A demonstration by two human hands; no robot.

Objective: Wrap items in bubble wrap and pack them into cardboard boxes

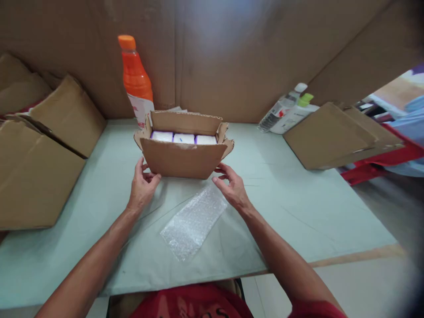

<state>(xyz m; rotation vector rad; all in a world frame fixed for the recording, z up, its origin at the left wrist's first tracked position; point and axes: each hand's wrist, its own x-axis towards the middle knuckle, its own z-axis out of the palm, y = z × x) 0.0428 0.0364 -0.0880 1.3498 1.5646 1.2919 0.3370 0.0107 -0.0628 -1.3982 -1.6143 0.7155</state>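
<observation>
An open cardboard box [183, 161] sits upright on the table with its flaps raised. Inside it stand three white-topped packages [184, 138] with purple edges, side by side. My left hand [142, 187] grips the box's lower left corner, thumb at the front and fingers curled along the side. At the lower right corner, my right hand [232, 185] holds the box in the same way, its fingertips partly hidden by the side. Just in front of the box lies a flat piece of bubble wrap [195, 221], close to my right thumb.
Behind the box stands a tall orange bottle [137, 79]. Larger open cardboard boxes [36, 176] fill the left side. On the right are a clear bottle [281, 108], a white bottle with a green cap [298, 115] and another cardboard box [331, 137]. A cardboard wall [218, 66] closes off the back.
</observation>
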